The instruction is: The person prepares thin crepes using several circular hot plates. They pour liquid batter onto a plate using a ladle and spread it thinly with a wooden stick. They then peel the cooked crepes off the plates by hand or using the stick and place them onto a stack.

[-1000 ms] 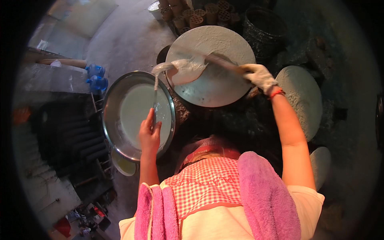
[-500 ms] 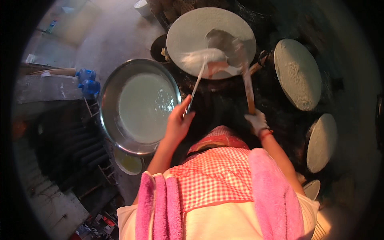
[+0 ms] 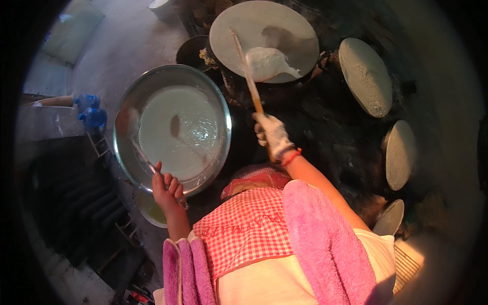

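Observation:
My left hand (image 3: 169,190) is closed round the thin handle of a ladle (image 3: 144,156). The ladle's blurred bowl end hangs over the left side of a wide steel basin (image 3: 226,147) of pale, milky batter (image 3: 168,147). In its white glove, my right hand (image 3: 274,134) grips a long wooden stick (image 3: 252,89). The stick's far end reaches over a round griddle coated in a pale layer (image 3: 234,25). A wetter white pool of batter (image 3: 267,63) lies on its near part, just right of the stick. Whether the stick touches the coating, I cannot tell.
On the right stand several more pale-topped round griddles (image 3: 367,76), (image 3: 400,155), (image 3: 389,217). A dark pot (image 3: 192,51) sits left of the main griddle. Blue water bottles (image 3: 91,117) lie at the far left. A bowl of yellowish liquid (image 3: 152,211) is partly under the basin.
My left hand has swung the ladle from the griddle back over the basin. The right hand has moved left with the stick. White batter now lies pooled on the griddle.

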Tool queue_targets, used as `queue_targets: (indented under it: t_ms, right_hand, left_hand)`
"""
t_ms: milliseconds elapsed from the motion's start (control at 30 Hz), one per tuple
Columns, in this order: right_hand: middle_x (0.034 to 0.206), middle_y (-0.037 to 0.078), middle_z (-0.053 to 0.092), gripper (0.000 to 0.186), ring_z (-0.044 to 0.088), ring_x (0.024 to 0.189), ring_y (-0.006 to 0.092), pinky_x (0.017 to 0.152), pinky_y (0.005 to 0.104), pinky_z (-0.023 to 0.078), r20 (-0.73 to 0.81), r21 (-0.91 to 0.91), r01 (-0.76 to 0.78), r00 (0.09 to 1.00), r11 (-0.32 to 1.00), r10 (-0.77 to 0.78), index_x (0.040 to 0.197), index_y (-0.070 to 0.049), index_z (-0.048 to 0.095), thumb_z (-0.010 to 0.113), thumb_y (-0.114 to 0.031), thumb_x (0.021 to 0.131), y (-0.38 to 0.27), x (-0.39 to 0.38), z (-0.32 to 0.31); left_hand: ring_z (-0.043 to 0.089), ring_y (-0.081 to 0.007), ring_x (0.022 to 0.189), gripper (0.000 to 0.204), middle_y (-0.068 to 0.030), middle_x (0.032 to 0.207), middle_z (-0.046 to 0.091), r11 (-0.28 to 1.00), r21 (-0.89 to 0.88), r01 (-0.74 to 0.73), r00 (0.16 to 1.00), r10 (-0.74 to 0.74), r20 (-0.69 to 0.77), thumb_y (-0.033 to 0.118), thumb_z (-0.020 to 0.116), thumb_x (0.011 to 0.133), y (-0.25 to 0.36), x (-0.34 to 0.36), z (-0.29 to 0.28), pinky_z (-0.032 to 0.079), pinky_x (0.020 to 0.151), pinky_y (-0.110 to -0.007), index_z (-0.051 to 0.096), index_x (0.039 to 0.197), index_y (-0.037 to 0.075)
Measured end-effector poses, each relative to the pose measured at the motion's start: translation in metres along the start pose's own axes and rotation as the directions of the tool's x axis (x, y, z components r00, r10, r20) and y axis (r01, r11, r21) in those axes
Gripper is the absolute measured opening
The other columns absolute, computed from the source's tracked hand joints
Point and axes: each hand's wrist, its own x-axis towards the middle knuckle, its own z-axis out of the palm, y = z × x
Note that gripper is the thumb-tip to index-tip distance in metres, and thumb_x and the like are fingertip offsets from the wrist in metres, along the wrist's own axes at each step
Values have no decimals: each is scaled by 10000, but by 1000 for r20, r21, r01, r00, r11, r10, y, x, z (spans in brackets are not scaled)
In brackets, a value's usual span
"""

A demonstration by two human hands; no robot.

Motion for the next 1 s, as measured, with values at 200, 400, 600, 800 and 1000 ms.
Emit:
queue_targets:
  t_ms: [200, 400, 600, 800, 1000]
  right_hand:
    - [700, -2, 547, 352, 471, 532, 79, 450, 233, 367, -95, -104, 3, 995, 995, -13, 999, -80, 612, 668, -421, 929, -51, 0, -139]
    - [739, 100, 630, 377, 606, 606, 212, 512, 361, 483, -220, -398, 59, 963, 915, -158, 951, -52, 622, 604, -429, 946, -138, 51, -178]
    - [940, 227, 685, 405, 644, 910, 454, 747, 529, 513, 62, -950, 187, 898, 249, -436, 986, -102, 628, 533, -495, 974, -63, 16, -195]
    - [731, 170, 617, 437, 586, 628, 307, 598, 405, 464, 42, -723, 324, 902, 611, -429, 940, -9, 614, 560, -441, 975, -134, 100, -253]
    - [753, 19, 571, 381, 468, 525, 95, 454, 254, 383, 118, -359, 236, 971, 903, -207, 1212, -79, 618, 608, -364, 960, -187, 67, -202]
  left_hand:
    - [292, -43, 478, 355, 24, 716, 381, 979, -184, 85, 995, -93, -36, 246, 397, 1085, -9, -6, -25, 273, 364, -199, 475, 1360, 35]
    - [297, -49, 512, 397, 20, 734, 353, 978, -193, 80, 990, -54, 134, 216, 394, 1093, -12, -18, 37, 293, 412, -213, 400, 1411, -22]
    - [297, -54, 509, 378, 19, 735, 357, 982, -164, 94, 977, -60, 203, 216, 395, 1091, -33, -24, 85, 289, 410, -215, 452, 1373, -28]
    - [295, -60, 520, 397, 16, 746, 345, 963, -188, 193, 959, -144, 245, 239, 390, 1095, -72, -25, 151, 277, 416, -208, 446, 1401, -8]
    - [300, -57, 518, 440, 17, 742, 343, 966, -167, 197, 939, -138, 314, 271, 417, 1092, -86, -43, 199, 284, 415, -216, 410, 1433, -7]
